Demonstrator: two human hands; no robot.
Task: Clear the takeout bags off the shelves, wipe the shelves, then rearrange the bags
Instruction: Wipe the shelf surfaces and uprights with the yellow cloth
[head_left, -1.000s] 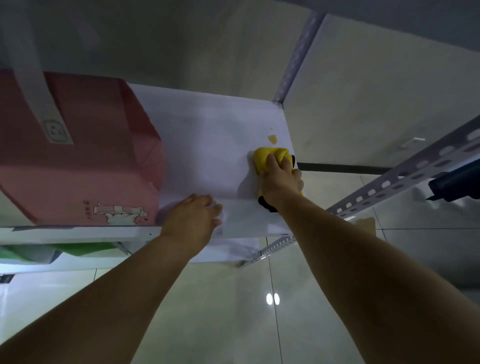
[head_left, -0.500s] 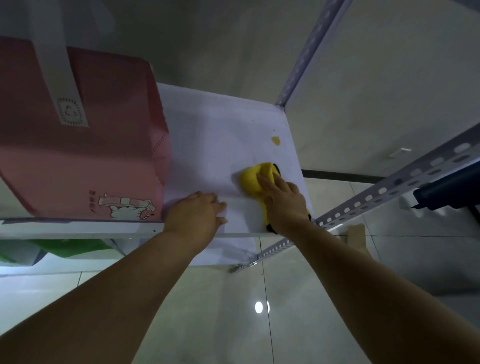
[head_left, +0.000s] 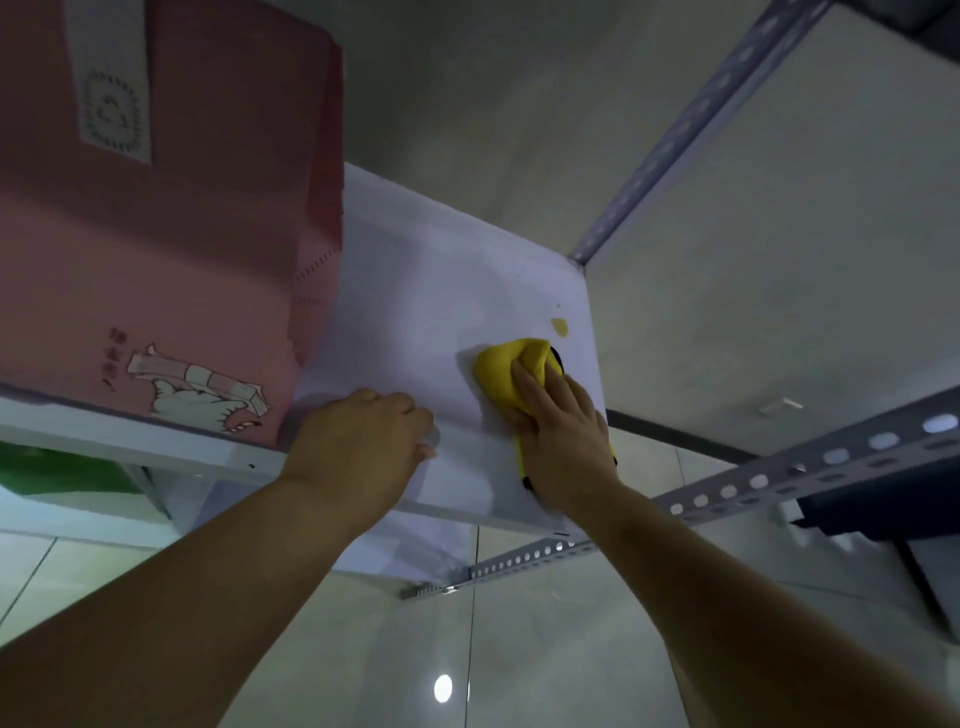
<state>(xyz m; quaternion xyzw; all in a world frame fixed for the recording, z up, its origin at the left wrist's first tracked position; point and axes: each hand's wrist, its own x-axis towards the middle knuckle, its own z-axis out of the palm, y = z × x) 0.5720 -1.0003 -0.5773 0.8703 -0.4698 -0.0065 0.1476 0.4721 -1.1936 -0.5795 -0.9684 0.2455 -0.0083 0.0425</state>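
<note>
1. Shelf (head_left: 431, 291) wiping is the step in hand: the right hand (head_left: 563, 431) lies flat on a yellow cloth (head_left: 501, 371), fingers fairly straight and pressing down rather than gripping. The flat palm spreads pressure over the cloth.
2. Most of the cloth bunches ahead of the fingertips, and a strip runs back under the palm towards the shelf's front edge.
3. Just beyond the cloth's far edge, apart from it, sits a small yellowish spot (head_left: 559, 326). It looks like the next target, so a short push forward should reach it.
4. The left hand (head_left: 363, 447) rests knuckles-up on the shelf beside the right, with its fingers curled under and nothing visible in them. It probably serves as a brace while the person reaches up.
5. A pink bag (head_left: 182, 260) stands on the shelf just left of the left hand. The shelf is therefore not fully cleared, and only the bare right part is being wiped.
6. Something green (head_left: 57, 467) shows on a lower level, below the left wrist; what it is, I cannot tell.
</note>
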